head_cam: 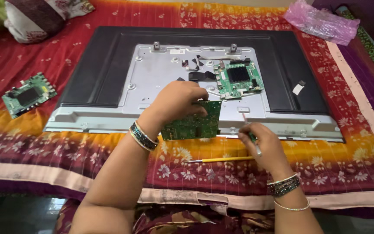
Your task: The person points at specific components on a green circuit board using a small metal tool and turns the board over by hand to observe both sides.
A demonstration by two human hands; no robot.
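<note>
We are gripping a green circuit board (pixel 192 121) in our left hand (pixel 178 102), lifting it over the opened television back (pixel 109 65) near the bed's front edge, our right hand (pixel 262 143) pinching a thin tool (pixel 251 134), yellow brush (pixel 221 160) lying beside it.

A flat television (pixel 91 69) lies face down on the bedspread (pixel 44 143) — its black back shell frames a bare grey metal plate (pixel 161 73). A green circuit board (pixel 238 79) is mounted toward the plate's right side, with dark flat cables (pixel 198 69) just beside it on the left. Two small metal brackets (pixel 156 45) stand at the plate's far edge. A loose white strip (pixel 298 88) rests on the black shell at the right. Another green circuit board (pixel 29 94) lies on the bedspread near its left edge, well apart from the television. A crumpled pink plastic bag (pixel 321 21) sits at the far right corner — a patterned pillow (pixel 44 17) at the far left.
</note>
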